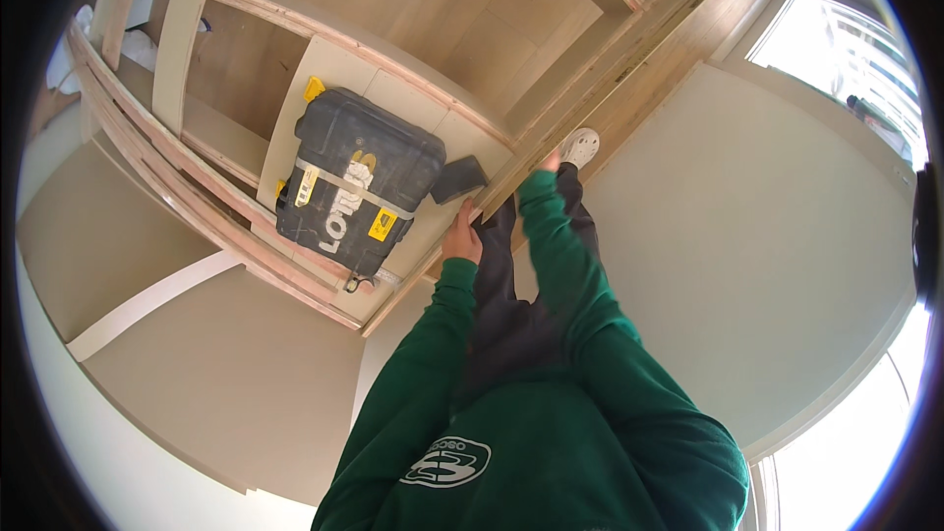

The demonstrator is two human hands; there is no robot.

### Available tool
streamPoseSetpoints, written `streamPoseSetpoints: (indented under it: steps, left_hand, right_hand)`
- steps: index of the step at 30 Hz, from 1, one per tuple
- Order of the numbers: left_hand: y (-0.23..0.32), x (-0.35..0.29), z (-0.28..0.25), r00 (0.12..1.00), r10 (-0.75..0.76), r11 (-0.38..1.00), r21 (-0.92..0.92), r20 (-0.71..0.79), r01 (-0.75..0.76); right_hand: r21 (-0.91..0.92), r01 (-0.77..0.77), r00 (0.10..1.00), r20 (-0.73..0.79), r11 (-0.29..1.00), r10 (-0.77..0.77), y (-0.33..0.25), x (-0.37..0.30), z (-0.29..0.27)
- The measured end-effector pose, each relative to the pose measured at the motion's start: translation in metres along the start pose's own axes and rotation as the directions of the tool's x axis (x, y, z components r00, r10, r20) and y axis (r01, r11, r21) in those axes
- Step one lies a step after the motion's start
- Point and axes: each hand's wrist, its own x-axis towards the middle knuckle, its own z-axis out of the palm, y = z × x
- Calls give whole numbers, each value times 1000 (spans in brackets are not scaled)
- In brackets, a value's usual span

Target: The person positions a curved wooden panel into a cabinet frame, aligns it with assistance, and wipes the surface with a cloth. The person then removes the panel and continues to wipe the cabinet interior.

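Observation:
My left hand (462,239) lies against the near edge of a long wooden rail (423,270), its visible fingers stretched out and apart. A dark flat block (459,179) sits just beyond those fingers. My right hand (550,163) is farther along the same timber, close to its edge; the sleeve hides most of it, so its fingers do not show clearly. Left of my hands, a black hard tool case (393,143) with yellow latches and a light strap around it lies on a pale board (285,152).
A timber frame (256,5) with crosspieces surrounds the case. Loose pale strips (182,39) lean across it at the left. A small dark looped item (353,284) lies at the case's near end. A large pale panel (747,246) fills the right, below a bright window (836,34).

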Motion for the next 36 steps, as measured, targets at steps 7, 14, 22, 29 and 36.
streamPoseSetpoints:
  steps: [7, 14, 22, 29, 36]
  left_hand:
    - [-10, 17, -15, 993, -7, 986, -165, 119, 27]
    - [-16, 12, -14, 989, -52, 973, -214, 139, 81]
    - [-4, 8, -12, 993, -63, 987, -144, 95, 76]
    - [-3, -4, -13, 993, -114, 973, -199, 37, 119]
    - [9, -83, 11, 928, -359, 930, 119, 101, 347]
  right_hand:
    - [-122, -158, 984, -99, 980, 146, -27, 10, 7]
    - [-393, 185, 979, 151, 901, -135, -242, 90, 43]
    - [14, -202, 969, -144, 979, 202, -45, 42, -30]
    - [-250, -472, 864, -322, 845, 387, -78, -4, -114]
    - [95, -396, 835, -377, 913, 402, 70, -8, -94]
